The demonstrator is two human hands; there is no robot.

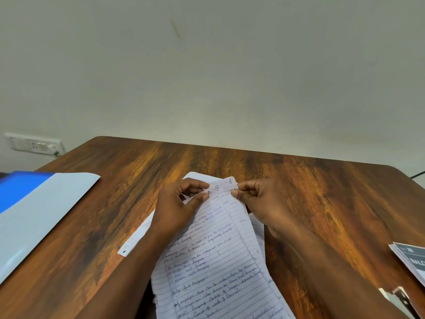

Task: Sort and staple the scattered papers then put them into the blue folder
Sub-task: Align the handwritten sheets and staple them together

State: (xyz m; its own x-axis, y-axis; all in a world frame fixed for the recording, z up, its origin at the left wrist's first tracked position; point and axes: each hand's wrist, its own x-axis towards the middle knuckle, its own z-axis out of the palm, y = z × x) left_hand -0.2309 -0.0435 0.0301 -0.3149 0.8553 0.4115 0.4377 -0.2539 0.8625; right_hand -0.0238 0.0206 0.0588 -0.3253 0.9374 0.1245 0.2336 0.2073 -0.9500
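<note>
From the head camera, two hands work at the middle of one wooden table [299,180]. The left hand [181,203] pinches the top corner of the fanned, lined papers [213,261], and the right hand [259,201] pinches the same top edge just beside it. Three circled page numbers show at the fanned corners; further sheets lie underneath, uncounted. One blue folder [34,212] lies open at the table's left edge, well apart. One booklet stack [411,259] sits at the right edge.
</note>
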